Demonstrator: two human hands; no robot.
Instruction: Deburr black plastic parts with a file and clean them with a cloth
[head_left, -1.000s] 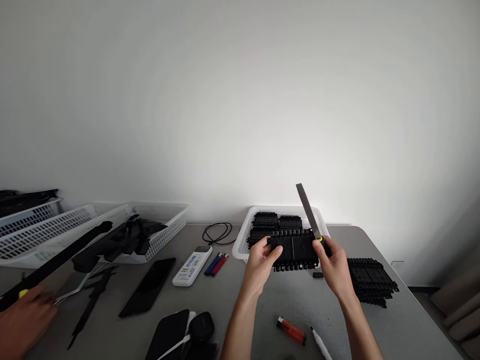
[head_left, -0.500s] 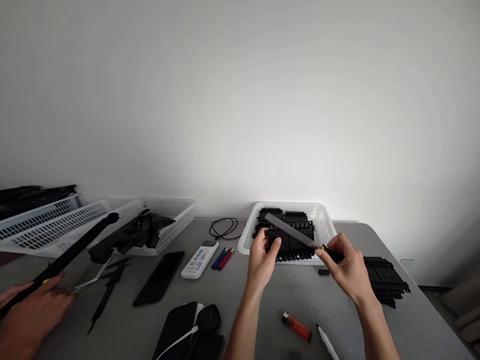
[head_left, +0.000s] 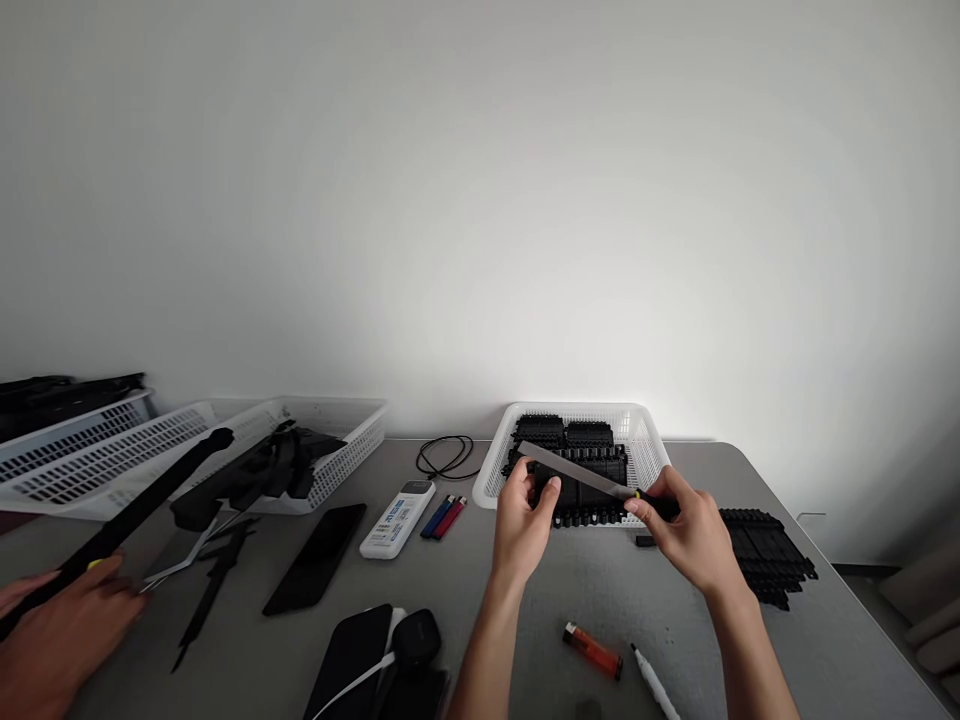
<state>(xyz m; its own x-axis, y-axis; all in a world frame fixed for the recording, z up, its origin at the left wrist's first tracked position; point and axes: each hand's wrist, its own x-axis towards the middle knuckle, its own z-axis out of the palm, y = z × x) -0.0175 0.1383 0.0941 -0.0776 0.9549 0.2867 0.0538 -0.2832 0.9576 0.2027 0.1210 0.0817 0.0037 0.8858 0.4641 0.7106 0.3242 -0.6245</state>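
Note:
My left hand (head_left: 523, 515) grips the left side of a black ribbed plastic part (head_left: 581, 492), thumb on its face. In my right hand (head_left: 688, 530) is the dark handle of a flat grey file (head_left: 574, 467) with a yellow ring near the blade. The file slants across the upper part of the black piece; whether it touches I cannot tell. Behind stands a white basket (head_left: 651, 440) holding similar black parts (head_left: 589, 433). More such parts (head_left: 769, 555) lie stacked on the table beyond my right wrist.
A co-worker's hands (head_left: 82, 610) hold a long black part (head_left: 150, 510) at the left, near white baskets (head_left: 364, 450). On the table (head_left: 577, 590) lie a phone (head_left: 315, 558), a power bank (head_left: 397, 520), lighters (head_left: 444, 517), an orange lighter (head_left: 592, 650) and a white pen (head_left: 654, 682).
The file has moved slightly left and its tip has dropped, lying flatter across the black part. My right hand has shifted a little left; my left hand keeps its hold.

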